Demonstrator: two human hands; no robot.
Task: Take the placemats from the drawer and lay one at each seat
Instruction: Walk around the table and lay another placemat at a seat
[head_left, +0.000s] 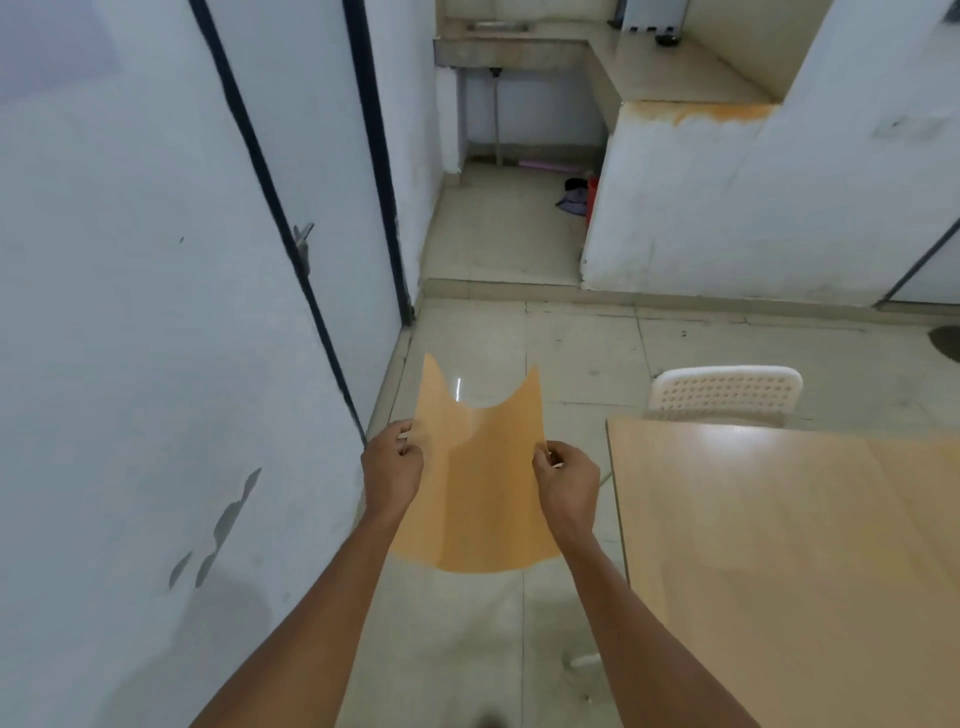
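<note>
1. Two bare forearms reach forward from the bottom edge, over a pale tiled floor (467, 649).
2. The left hand (392, 470) has its fingers curled, pinching the left edge of an orange placemat (480, 493) between thumb and fingertips.
3. The right hand (566, 480) is curled the same way and pinches the mat's right edge.
4. The placemat hangs in the air between the two hands, sagging in the middle; its far corners curl upward and its near edge droops below the wrists. It bears no print or lettering that can be read.
5. A light wooden table (805, 571) stands just to the right of the right forearm, apart from the mat.
6. A white perforated chair (724, 395) sits at the table's far edge.
7. A white wall (130, 338) with a dark-framed door runs along the left; no writing shows on it.
</note>
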